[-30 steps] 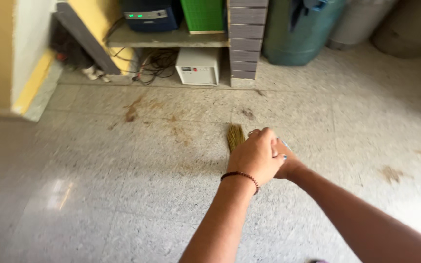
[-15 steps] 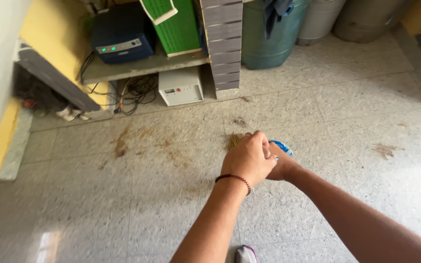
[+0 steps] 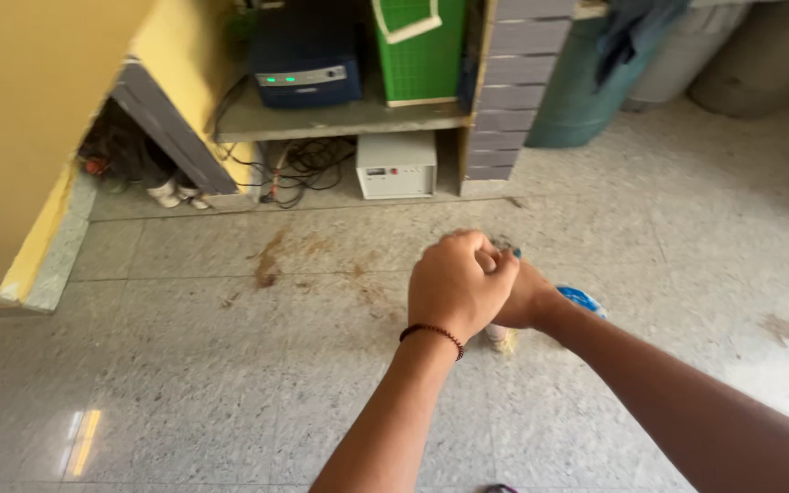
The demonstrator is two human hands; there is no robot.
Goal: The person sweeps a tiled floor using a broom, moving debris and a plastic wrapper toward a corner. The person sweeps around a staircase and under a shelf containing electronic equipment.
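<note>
1. We see our left hand nearest to us, curled into a fist, a dark bead bracelet round its wrist.
2. Our right hand sits just behind it, touching it, fingers folded shut. Both hands are clamped on the broom, though the left hand hides most of the grip.
3. Of the broom we see only a pale straw end poking out below the hands and a blue part beside the right wrist; which way it tilts we cannot tell.
4. Under the hands lies the speckled tile floor, with brown stains a little farther off to the left.
5. Beyond, against the wall, a white box stands on the floor beside tangled black cables.
6. On the shelf above it stand a dark blue box with green lights and a green crate.
7. Farther right stand a grey brick pillar and a green barrel.
</note>
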